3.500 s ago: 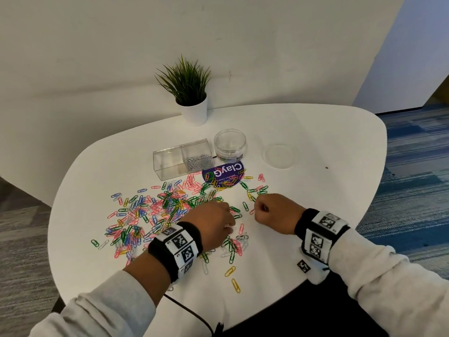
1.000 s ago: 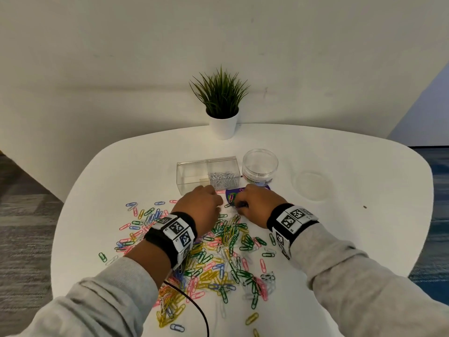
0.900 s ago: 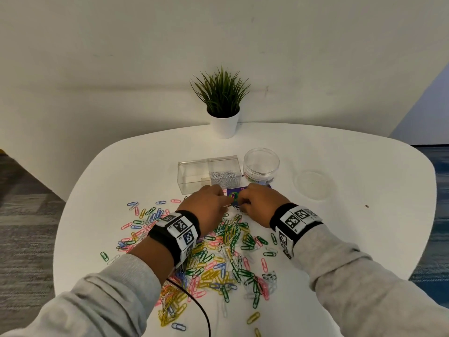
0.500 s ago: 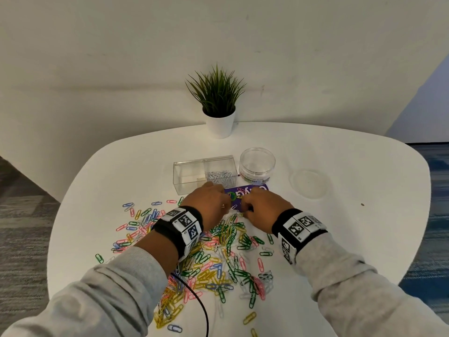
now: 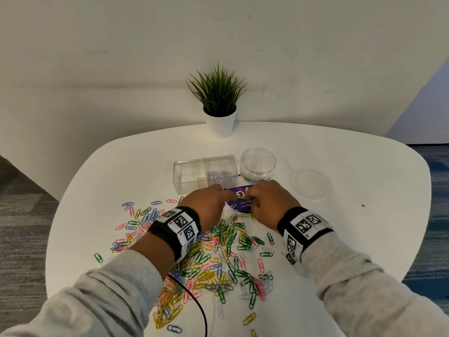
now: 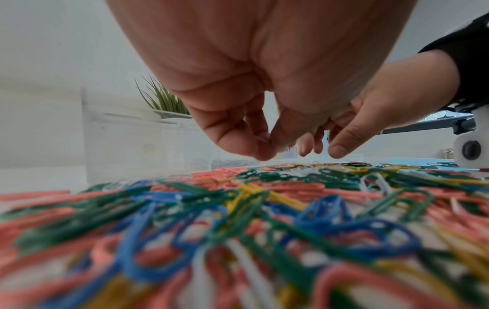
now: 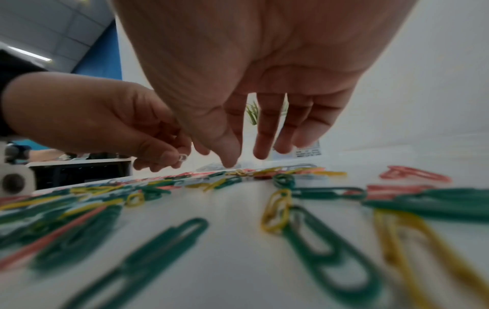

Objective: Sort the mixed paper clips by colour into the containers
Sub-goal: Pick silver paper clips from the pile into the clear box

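Observation:
A spread of mixed paper clips (image 5: 218, 259), pink, green, yellow, blue and white, covers the near half of the white table (image 5: 364, 239). Both hands hover at the pile's far edge over a purple printed disc (image 5: 239, 206). My left hand (image 5: 229, 197) pinches a small white clip (image 7: 182, 157) between thumb and finger. My right hand (image 7: 244, 158) points its straight fingers down at the clips and holds nothing. Just beyond stand a clear two-part box (image 5: 189, 177), with pale clips (image 5: 222, 177) in its right part, and a clear round jar (image 5: 258, 166).
A clear round lid (image 5: 309, 183) lies to the right of the jar. A potted plant (image 5: 220, 110) stands at the table's back edge against the wall. A black cable (image 5: 194, 300) runs from my left wrist across the clips toward me.
Since 3.5 s ago both hands have moved from the pile's near side to the purple disc by the containers. Over the last second they stay there, close together.

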`<control>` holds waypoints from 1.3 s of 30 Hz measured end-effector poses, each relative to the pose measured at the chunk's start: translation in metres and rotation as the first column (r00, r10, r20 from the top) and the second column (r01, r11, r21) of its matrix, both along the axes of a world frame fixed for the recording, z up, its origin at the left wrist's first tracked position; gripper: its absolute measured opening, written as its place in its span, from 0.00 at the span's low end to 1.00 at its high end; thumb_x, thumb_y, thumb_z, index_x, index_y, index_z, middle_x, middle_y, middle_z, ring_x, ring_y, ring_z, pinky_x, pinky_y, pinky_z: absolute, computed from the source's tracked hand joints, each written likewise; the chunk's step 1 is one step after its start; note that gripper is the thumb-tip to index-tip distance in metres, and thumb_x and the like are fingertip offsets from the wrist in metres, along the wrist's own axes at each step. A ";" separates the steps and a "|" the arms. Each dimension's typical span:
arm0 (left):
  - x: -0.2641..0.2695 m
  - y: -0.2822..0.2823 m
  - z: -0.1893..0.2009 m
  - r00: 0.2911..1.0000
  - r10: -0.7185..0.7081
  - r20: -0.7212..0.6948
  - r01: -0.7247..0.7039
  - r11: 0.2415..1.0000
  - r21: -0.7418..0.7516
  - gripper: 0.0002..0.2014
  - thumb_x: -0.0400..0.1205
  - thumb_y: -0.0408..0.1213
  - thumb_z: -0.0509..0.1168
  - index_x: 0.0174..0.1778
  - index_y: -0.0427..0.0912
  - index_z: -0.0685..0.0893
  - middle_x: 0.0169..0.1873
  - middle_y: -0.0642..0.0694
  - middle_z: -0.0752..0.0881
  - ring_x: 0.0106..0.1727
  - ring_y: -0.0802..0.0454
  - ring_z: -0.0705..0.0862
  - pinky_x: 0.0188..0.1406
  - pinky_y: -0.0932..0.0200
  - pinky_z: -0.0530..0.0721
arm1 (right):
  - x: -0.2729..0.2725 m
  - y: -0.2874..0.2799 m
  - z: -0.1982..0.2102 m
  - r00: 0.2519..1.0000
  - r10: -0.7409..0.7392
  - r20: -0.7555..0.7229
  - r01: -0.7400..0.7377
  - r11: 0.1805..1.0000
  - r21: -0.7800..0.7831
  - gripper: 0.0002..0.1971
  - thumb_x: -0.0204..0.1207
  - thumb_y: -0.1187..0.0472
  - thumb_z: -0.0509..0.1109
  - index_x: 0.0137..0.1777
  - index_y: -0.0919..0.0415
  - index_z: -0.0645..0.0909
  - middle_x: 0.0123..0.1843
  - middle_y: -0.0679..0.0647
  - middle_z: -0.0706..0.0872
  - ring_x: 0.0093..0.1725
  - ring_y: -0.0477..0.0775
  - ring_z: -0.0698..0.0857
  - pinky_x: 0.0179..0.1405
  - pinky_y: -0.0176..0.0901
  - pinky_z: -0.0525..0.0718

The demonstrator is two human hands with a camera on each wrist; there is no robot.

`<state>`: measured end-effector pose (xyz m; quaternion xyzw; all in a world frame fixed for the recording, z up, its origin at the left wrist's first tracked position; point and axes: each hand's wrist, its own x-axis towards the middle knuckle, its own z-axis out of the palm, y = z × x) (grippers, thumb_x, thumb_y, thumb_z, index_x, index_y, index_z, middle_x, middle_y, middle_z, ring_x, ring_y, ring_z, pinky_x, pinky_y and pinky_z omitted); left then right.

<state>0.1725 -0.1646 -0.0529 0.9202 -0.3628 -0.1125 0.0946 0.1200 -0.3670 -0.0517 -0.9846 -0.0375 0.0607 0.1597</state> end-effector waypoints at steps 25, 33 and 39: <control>0.009 0.010 0.009 0.962 0.199 -0.186 -0.240 0.942 -0.234 0.04 0.83 0.43 0.68 0.47 0.51 0.88 0.39 0.56 0.88 0.41 0.59 0.85 0.46 0.60 0.84 | 0.001 -0.013 0.000 0.988 -0.110 -0.111 0.115 0.992 0.041 0.13 0.79 0.66 0.63 0.58 0.50 0.82 0.59 0.50 0.83 0.56 0.52 0.82 0.58 0.44 0.81; 0.035 0.014 0.038 0.800 0.245 -0.547 -0.547 0.673 -0.499 0.06 0.81 0.28 0.71 0.51 0.42 0.88 0.37 0.40 0.91 0.34 0.54 0.89 0.32 0.61 0.87 | -0.001 -0.004 -0.001 0.992 -0.021 -0.121 0.024 0.999 0.027 0.06 0.80 0.58 0.68 0.53 0.52 0.85 0.51 0.48 0.84 0.48 0.50 0.83 0.46 0.39 0.77; 0.062 0.004 0.045 0.843 0.336 -0.420 -0.524 0.690 -0.499 0.04 0.82 0.29 0.68 0.48 0.39 0.88 0.40 0.42 0.91 0.35 0.57 0.88 0.37 0.59 0.89 | -0.003 -0.002 -0.007 0.999 -0.026 -0.046 0.026 1.000 0.007 0.04 0.81 0.58 0.64 0.51 0.52 0.80 0.51 0.51 0.78 0.46 0.50 0.78 0.43 0.39 0.73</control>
